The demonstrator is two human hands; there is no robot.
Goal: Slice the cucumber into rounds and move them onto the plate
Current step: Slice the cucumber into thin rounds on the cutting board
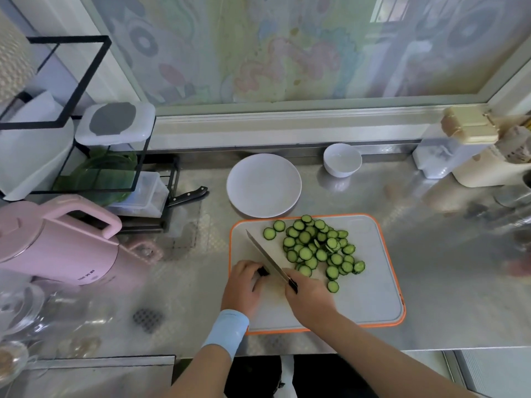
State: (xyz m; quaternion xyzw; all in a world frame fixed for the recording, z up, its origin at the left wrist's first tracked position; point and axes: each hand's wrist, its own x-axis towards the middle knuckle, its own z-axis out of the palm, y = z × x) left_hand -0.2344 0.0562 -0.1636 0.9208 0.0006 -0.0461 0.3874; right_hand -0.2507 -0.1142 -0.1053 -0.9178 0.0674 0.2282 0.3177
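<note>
A grey cutting board with an orange rim (382, 285) lies on the steel counter. Several cucumber rounds (314, 248) are heaped on its far half. My left hand (242, 285) pinches a short dark cucumber end (263, 272) against the board. My right hand (309, 297) grips the handle of a knife (265, 258), whose blade points away to the left and lies just right of the cucumber end. A white plate (263, 185) with nothing on it stands just behind the board.
A small white bowl (342, 160) sits behind and right of the plate. A second knife (188, 195) lies by a black rack (86, 156) at the left. A pink kettle (57, 239) stands front left. Containers (459, 147) line the right side.
</note>
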